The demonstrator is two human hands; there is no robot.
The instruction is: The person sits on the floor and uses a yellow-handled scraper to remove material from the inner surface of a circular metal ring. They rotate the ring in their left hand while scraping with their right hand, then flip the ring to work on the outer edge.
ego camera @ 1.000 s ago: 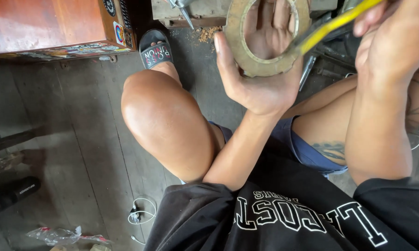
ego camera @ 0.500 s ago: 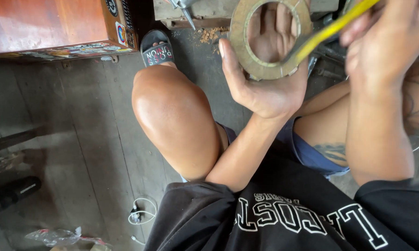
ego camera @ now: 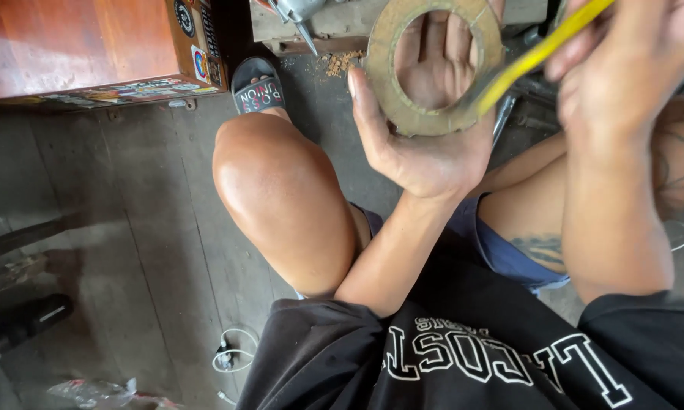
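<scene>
Seated person holding a brown ring (ego camera: 433, 121) at upper centre of the frame.

The left hand (ego camera: 425, 144) cups the ring, fingers visible through its hole. The right hand (ego camera: 623, 76), blurred at upper right, pinches a yellow strip (ego camera: 535, 57); its fingertips and the strip's end are cut off.

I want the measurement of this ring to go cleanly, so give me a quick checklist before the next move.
1. Left hand cradles the flat brown ring from behind: ok.
2. Ring's opening faces the camera: ok.
3. Right hand holds the yellow tape strip: ok.
4. Tape lies across the ring's right rim: ok.
5. Tape markings readable: cannot tell, blurred.
6. Tape spans the full opening: not ok.
</scene>
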